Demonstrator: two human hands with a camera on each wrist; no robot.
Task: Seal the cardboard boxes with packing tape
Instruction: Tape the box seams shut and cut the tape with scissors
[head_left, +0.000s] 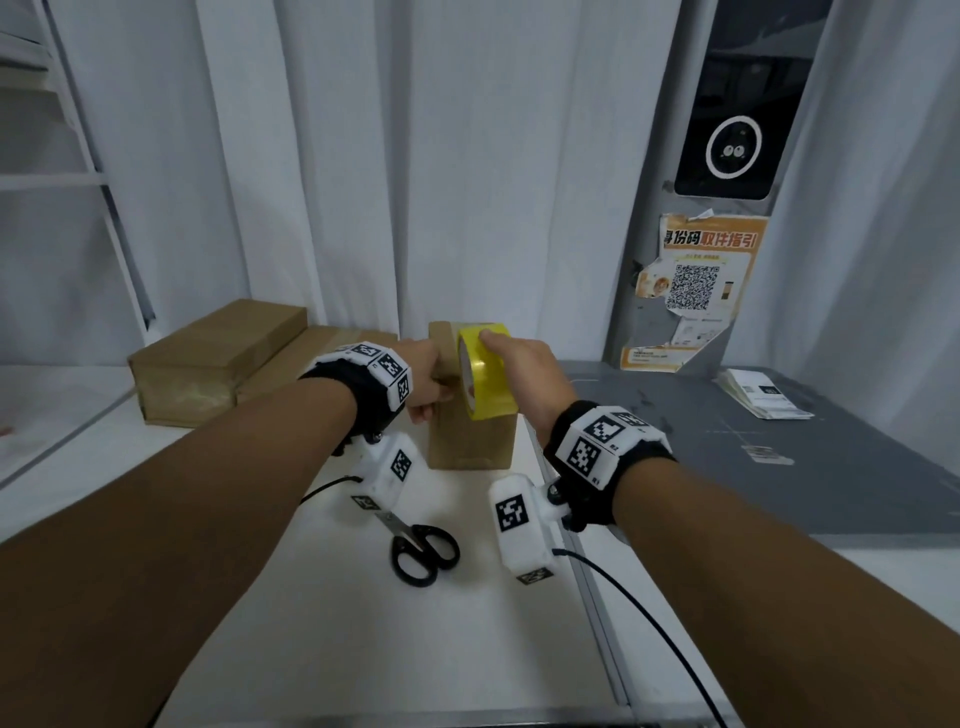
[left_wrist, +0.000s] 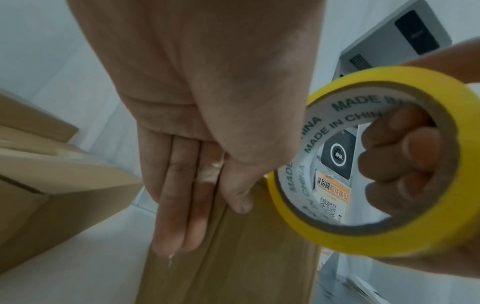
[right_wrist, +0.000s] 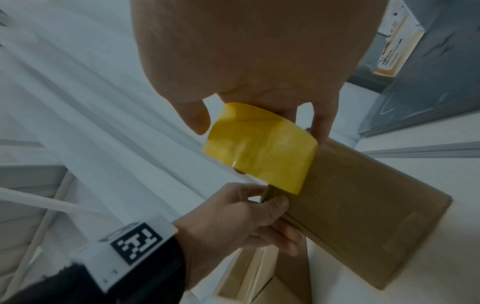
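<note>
While box (head_left: 470, 436) stands upright near middle of white tabletop (head_left: 467, 649), my left hand (head_left: 426, 382) grips its top edge — thumb on near face, fingers flat down far side. My right hand (head_left: 524, 364) holds yellow tape roll (head_left: 485, 371) against box top, fingers curled through core, thumb on outer band. More cardboard boxes (head_left: 208, 358) lie toward tabletop's far left edge. Black scissors (head_left: 421, 551) rest on tabletop, nearer me than box.

White curtains (head_left: 311, 156) hang behind a white table (head_left: 467, 623).
</note>
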